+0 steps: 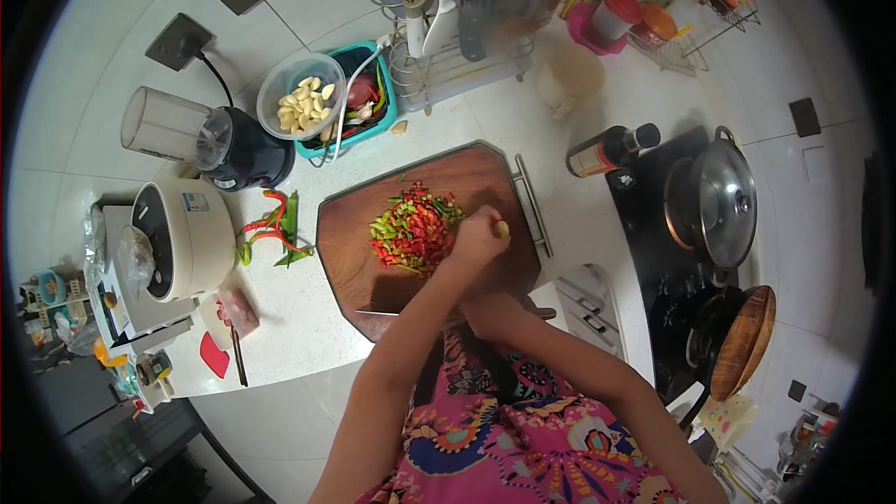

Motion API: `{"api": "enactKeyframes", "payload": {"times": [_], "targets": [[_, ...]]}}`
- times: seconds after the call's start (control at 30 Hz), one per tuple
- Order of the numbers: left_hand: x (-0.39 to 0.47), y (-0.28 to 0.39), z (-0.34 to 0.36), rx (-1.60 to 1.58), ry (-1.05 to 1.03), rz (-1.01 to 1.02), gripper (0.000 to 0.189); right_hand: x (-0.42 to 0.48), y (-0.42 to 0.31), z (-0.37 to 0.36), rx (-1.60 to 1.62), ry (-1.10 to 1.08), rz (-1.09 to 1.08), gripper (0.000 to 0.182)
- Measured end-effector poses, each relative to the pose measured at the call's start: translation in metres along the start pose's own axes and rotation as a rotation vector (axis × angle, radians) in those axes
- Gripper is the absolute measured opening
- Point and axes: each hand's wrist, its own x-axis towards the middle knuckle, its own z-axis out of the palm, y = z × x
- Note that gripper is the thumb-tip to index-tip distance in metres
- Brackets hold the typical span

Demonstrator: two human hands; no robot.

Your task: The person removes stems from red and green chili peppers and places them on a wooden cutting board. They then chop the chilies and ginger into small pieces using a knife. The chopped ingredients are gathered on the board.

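Observation:
A wooden cutting board [350, 224] with a dark rim lies before me. On it sits a heap of chopped red and green chillies [413, 229]. My left hand [481, 236] is over the board, just right of the heap, with its fingers closed around a small pale yellow piece of food [501, 228]. My left forearm crosses over in front of my right hand [493, 316], which is at the board's near edge, closed on a kitchen knife [381, 311]. The blade points left and the handle's end sticks out to the right. My right fingers are mostly hidden.
Left of the board lie whole chillies [280, 220], a rice cooker [199, 238] and a blender [245, 147]. Behind it stand a bowl of peeled garlic [269, 101] and a teal basket [390, 112]. To the right are a dark sauce bottle [609, 147] and a lidded pot [728, 199] on the cooktop.

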Motion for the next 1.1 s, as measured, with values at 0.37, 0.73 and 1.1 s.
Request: {"api": "enactKeyframes", "payload": {"times": [0.37, 0.73, 1.1], "targets": [[-0.191, 0.031, -0.121, -1.011, 0.221, 0.156, 0.038, 0.019, 0.009, -0.018, 0.237, 0.126, 0.081, 0.021], [-0.181, -0.098, -0.063, 0.490, 0.869, 0.243, 0.025, 0.007, -0.030, -0.032, 0.133, 0.167, -0.025, 0.018], [-0.187, -0.097, -0.059, 0.412, 0.982, 0.243, 0.025, 0.008, -0.044, -0.056, -0.275, -0.040, -0.052, 0.025]]}}
